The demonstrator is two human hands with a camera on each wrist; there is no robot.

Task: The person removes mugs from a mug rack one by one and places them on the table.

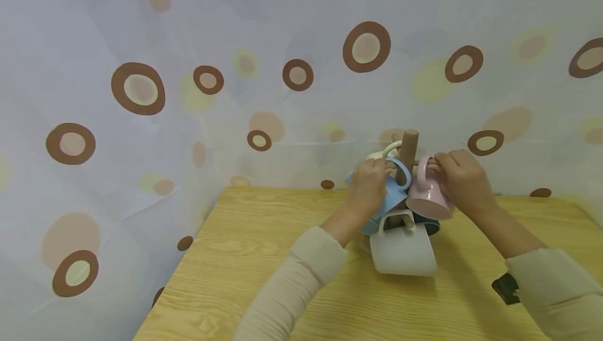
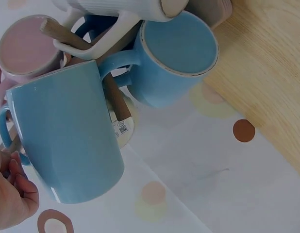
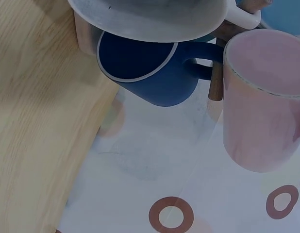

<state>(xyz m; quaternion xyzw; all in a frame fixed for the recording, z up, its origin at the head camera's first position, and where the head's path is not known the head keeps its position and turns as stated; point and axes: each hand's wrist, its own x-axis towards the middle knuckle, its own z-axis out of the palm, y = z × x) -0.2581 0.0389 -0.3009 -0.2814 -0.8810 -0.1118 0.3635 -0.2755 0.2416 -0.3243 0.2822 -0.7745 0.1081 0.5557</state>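
A wooden mug tree (image 1: 409, 145) stands on the table with several mugs on its pegs. My left hand (image 1: 369, 186) pinches the end of a peg that carries a light blue mug (image 2: 67, 136). On the other side, my right hand (image 1: 464, 181) grips the tip of the peg through the pink mug's (image 1: 430, 202) handle. Low at the front hangs a white ribbed mug (image 1: 404, 252). A dark blue mug (image 3: 155, 82) hangs behind it, and a second blue mug (image 2: 181, 53) is under the first. Part of a cream mug (image 1: 375, 155) shows behind my left hand.
The light wood table (image 1: 264, 241) meets a spotted cloth backdrop (image 1: 301, 27) behind the mug tree. A small black object (image 1: 506, 287) is beside my right sleeve cuff.
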